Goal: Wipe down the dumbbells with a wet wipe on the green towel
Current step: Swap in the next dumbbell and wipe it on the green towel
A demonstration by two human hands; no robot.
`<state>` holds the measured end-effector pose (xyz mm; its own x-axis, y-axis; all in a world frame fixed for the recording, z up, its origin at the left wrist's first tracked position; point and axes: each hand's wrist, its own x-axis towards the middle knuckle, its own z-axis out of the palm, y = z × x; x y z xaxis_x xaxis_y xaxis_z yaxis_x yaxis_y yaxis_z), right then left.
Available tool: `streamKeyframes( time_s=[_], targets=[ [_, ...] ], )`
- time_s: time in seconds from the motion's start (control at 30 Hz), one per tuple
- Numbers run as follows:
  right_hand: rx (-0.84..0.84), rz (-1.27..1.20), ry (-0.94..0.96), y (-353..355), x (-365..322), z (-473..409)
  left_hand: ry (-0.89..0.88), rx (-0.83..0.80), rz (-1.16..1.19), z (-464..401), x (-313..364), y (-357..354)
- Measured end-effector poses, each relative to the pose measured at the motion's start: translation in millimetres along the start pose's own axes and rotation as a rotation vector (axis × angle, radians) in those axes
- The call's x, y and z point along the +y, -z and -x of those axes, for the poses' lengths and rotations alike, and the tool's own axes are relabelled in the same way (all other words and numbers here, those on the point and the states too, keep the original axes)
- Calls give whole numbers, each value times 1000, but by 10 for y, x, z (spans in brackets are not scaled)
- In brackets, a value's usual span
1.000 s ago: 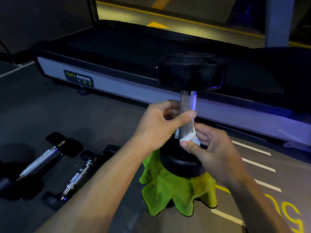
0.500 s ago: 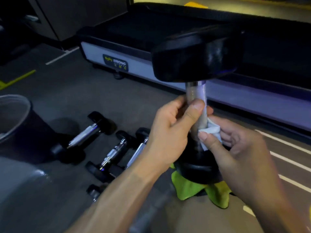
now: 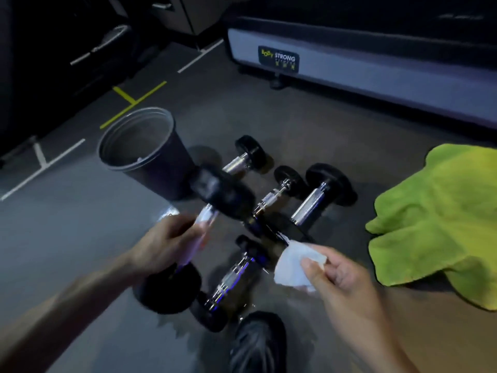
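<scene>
Bin [image 3: 150, 154] left of dumbbells [image 3: 320, 200] on floor; towel [image 3: 441, 211] right; treadmill [image 3: 376, 76] behind.

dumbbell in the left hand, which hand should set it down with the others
Left. The left hand already grips the big dumbbell by its handle, over the dumbbells on the floor. The right hand pinches the wet wipe.

Left hand [image 3: 172, 243]: I grip the big dumbbell [image 3: 215, 192] by its handle, tilted over the floor.
Right hand [image 3: 338, 275]: I pinch the wet wipe [image 3: 293, 265].
Green towel [image 3: 441, 211]: crumpled at right, bare.
Floor: smaller dumbbells [image 3: 317, 203] between bin [image 3: 145, 154] and towel.
Far: treadmill [image 3: 376, 76].
</scene>
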<state>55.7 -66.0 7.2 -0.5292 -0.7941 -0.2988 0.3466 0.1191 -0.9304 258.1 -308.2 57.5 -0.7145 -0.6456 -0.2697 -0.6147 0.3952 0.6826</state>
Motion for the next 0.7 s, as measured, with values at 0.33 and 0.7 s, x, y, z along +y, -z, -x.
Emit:
streamKeyframes(
  time_s=[0.33,0.7],
  targets=[
    [-26,92,-56,-198,283,-114,244,-25,-322,222,-1485,-75],
    [7,46,-134,-298,334,-460,267,-150,-359,-258,-1537,-424]
  ],
)
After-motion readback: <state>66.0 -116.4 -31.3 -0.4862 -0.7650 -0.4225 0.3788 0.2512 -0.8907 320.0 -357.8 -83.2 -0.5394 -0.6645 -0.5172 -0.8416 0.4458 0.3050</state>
